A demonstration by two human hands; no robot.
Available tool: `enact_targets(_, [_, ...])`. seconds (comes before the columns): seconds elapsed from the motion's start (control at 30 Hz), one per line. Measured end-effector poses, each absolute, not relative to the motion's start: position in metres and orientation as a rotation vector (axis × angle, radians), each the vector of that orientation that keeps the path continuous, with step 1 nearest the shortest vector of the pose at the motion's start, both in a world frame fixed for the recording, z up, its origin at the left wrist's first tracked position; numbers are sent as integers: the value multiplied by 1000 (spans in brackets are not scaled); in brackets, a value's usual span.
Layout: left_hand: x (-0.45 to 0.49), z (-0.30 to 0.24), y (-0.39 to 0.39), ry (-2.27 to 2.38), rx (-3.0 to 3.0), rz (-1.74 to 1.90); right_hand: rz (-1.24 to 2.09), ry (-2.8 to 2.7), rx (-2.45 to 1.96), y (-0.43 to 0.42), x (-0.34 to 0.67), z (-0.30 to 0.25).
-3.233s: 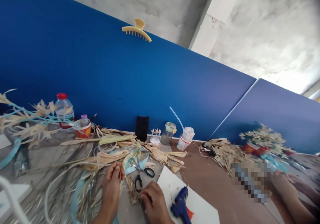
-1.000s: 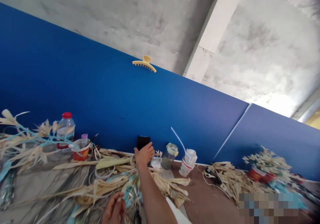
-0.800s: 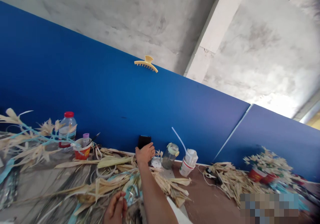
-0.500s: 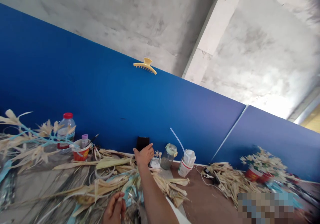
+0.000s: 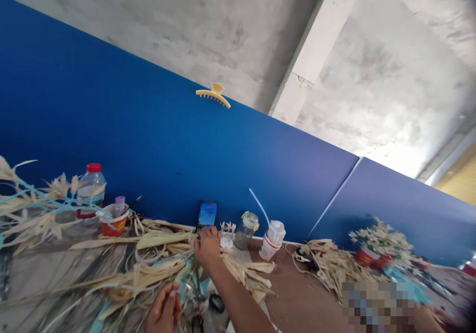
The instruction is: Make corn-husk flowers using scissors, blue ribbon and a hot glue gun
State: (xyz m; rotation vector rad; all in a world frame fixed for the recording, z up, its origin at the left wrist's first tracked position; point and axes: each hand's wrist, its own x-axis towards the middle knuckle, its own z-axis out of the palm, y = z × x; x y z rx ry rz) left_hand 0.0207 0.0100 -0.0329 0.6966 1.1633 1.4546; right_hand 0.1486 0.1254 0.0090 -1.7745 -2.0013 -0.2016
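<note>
My right hand reaches forward over the husks, its fingertips at the lower edge of a phone that leans on the blue wall with its screen lit. The fingers look loosely bent, not wrapped round the phone. Low in the view, my left hand is closed, thumb against curled fingers; whatever it may hold is hidden. Dry corn husks lie around both hands. Between hand and forearm are light blue strips and a black ring-shaped object, perhaps a handle.
Along the blue wall stand a red-capped bottle, a red cup, a glass jar and white cups. A yellow hair claw grips the wall's top. Husk flowers and a person's hand are at right.
My right hand has lowered from in front of the phone to its bottom edge. The phone's screen, dark before, now shows a blue picture. My left hand stays closed; the view has shifted slightly.
</note>
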Motion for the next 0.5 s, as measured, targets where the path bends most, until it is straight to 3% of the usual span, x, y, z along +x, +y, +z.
enact_targets(0.27, [18,-35,11,1145,737,1471,-369,-1899,-1792,134,157,37])
enact_targets(0.5, [22,-31,9,1123,689,1455,-258,-2084,-1708,125,164,20])
